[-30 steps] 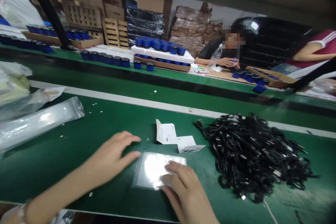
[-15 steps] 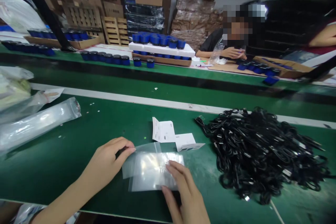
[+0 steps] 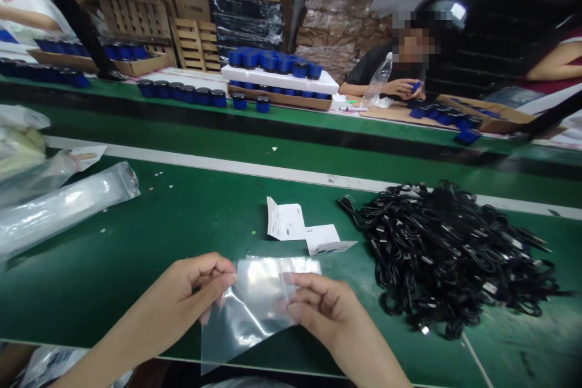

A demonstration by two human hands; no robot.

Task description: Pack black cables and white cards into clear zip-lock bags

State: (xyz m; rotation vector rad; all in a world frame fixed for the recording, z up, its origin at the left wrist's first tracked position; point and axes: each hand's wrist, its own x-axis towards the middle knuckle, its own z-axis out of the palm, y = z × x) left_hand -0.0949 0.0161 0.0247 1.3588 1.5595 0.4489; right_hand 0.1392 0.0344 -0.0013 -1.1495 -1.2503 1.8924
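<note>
Between my hands hangs a clear plastic bag [image 3: 240, 330], tilted above the front of the green table. My left hand [image 3: 202, 288] pinches its upper left corner between thumb and fingers. At its right side my right hand [image 3: 318, 306] grips the edge, with the fingertips partly seen through the plastic. Behind this bag, more clear bags [image 3: 259, 273] lie on the table. Just beyond them are two folded white leaflets, one standing partly open [image 3: 288, 222] and one to its right [image 3: 324, 238].
A heap of black cables [image 3: 441, 254] lies on the right. Long plastic packs [image 3: 68, 203] lie on the left. Across the green table [image 3: 204, 212], blue jars [image 3: 182, 92] line a ledge, and a person [image 3: 409, 66] holds a blue item.
My left hand has drawn one bag toward the table's front edge, off the other bags. My right hand has left the bags on the table and closed on this bag's right side.
</note>
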